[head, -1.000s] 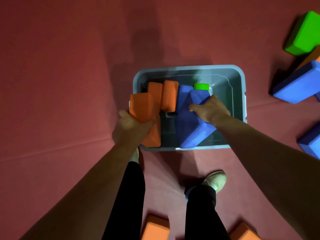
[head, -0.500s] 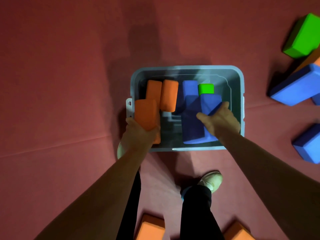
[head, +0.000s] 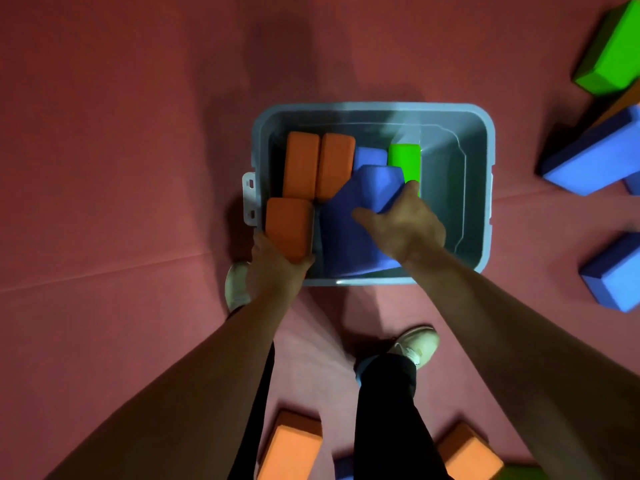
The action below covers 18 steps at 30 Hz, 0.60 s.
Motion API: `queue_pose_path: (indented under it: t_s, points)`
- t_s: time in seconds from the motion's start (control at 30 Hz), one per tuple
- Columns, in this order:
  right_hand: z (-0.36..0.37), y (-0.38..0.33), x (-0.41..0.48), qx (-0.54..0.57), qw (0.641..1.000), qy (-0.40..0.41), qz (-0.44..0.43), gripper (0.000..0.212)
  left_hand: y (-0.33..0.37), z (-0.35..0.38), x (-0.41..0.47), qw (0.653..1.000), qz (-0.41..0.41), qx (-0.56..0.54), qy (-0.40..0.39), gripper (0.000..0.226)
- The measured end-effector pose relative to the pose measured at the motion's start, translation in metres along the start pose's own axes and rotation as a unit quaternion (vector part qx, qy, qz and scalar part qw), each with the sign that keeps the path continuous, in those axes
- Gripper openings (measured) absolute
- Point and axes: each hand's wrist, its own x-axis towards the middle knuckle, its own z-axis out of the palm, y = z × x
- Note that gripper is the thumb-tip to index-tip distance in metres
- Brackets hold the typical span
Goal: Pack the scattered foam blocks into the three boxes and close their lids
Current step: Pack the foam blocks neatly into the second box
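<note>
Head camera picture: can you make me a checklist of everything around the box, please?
Surface: red mat with a crease across it.
Job's things: grey box, open, holding two upright orange blocks side by side, a green block and a far blue block; no lid seen.
Clutter: loose green block, loose blue blocks and loose orange blocks on the mat.
Hands: left hand grips an orange block at the box's near left corner; right hand grips a big blue block inside the box.
Cables: nothing seen.
Surroundings: the person's pale shoes and black trousers.
</note>
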Motion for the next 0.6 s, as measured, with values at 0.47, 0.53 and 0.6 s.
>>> queue_pose_path:
  t_s: [0.47,0.53,0.6]
  points:
    - [0.096,0.008,-0.009,0.082,0.996,-0.028,0.020,0.085,-0.009,-0.008,0.043,0.988,0.006,-0.004,-0.152,0.089]
    - [0.093,0.014,-0.001,0.131,0.989,-0.061,0.001,0.085,-0.018,-0.011,0.048,0.984,0.008,-0.015,-0.176,0.083]
    - [0.091,0.020,0.007,0.180,0.976,-0.122,-0.012,0.083,-0.027,-0.014,0.053,0.979,0.025,0.003,-0.200,0.070]
